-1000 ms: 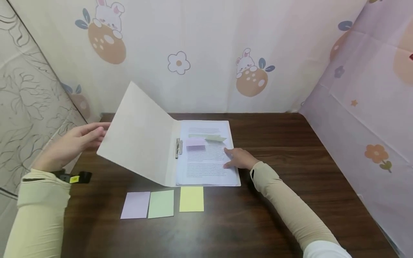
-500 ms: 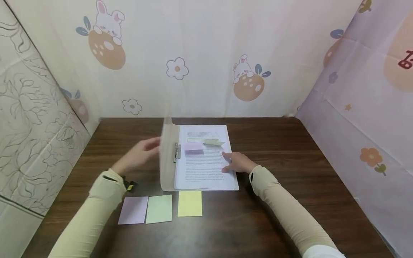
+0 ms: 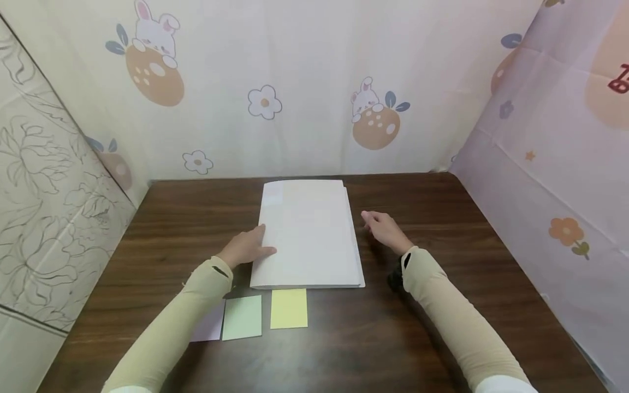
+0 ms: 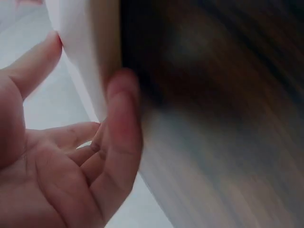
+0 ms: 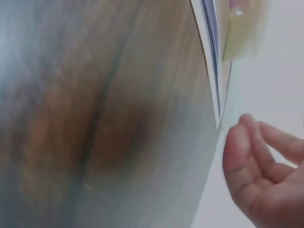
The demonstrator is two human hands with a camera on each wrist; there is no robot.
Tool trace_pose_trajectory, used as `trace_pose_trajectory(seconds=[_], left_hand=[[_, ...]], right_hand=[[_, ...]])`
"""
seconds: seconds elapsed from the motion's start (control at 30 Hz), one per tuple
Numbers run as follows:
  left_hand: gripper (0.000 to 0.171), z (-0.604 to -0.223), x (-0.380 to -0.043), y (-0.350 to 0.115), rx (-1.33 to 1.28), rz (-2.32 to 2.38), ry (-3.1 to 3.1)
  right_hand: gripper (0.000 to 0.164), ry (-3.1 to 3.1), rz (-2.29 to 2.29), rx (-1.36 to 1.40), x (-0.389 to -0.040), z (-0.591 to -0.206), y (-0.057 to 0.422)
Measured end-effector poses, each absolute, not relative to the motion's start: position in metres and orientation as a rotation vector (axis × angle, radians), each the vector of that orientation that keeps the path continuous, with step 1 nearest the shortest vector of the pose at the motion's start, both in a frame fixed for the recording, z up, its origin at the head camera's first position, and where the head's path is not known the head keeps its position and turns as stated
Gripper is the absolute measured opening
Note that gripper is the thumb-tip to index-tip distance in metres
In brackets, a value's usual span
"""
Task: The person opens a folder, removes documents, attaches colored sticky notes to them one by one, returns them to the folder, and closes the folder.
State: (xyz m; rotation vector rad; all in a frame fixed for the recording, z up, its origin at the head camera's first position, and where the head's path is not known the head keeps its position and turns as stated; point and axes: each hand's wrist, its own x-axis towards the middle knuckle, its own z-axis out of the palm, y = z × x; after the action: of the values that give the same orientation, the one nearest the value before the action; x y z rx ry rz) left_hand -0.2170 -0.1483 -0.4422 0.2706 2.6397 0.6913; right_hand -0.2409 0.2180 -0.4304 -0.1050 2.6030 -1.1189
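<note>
A white ring binder folder [image 3: 307, 234] lies on the table with its cover down over the papers. My left hand [image 3: 247, 245] is at the folder's spine side, thumb on the cover and fingers by the spine. In the left wrist view the thumb and fingers [image 4: 124, 118] touch the folder's edge [image 4: 105, 38], bent but not wrapped round it. My right hand [image 3: 387, 229] hovers just right of the folder, fingers loosely bent and holding nothing. The right wrist view shows the layered paper edges [image 5: 211, 52] beyond that hand's fingertips.
Along the front of the folder lie a yellow sticky pad [image 3: 289, 309], a green one [image 3: 242, 318] and a purple one [image 3: 208, 323], partly hidden by the left forearm. Patterned curtains [image 3: 304, 82] border the wooden table [image 3: 373, 338] at the back and sides.
The folder's cover has swung from left to right and now hides the pages. My left hand moved right to the spine; my right hand left the pages and drew back to the right.
</note>
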Motion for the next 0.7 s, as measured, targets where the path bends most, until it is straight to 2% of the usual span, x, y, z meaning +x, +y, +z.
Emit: trace_pose_trajectory(seconds=[0.1, 0.2, 0.3, 0.47, 0.7], left_hand=[[0.085, -0.445, -0.220, -0.136, 0.313, 0.579, 2.695], [0.077, -0.446, -0.225, -0.124, 0.314, 0.505, 2.726], [0.066, -0.441, -0.235, -0.115, 0.344, 0.489, 2.755], [0.058, -0.442, -0.243, -0.110, 0.348, 0.511, 2.734], [0.059, -0.454, -0.241, -0.111, 0.315, 0.533, 2.744]], right_hand=[[0.068, 2.668, -0.813, -0.240, -0.240, -0.431, 0.208], [0.085, 2.648, -0.515, -0.369, -0.239, -0.435, 0.196], [0.095, 2.631, -0.345, -0.389, -0.243, -0.434, 0.188], [0.097, 2.634, -0.259, -0.334, -0.246, -0.435, 0.184], [0.097, 2.604, -0.257, -0.337, -0.249, -0.434, 0.180]])
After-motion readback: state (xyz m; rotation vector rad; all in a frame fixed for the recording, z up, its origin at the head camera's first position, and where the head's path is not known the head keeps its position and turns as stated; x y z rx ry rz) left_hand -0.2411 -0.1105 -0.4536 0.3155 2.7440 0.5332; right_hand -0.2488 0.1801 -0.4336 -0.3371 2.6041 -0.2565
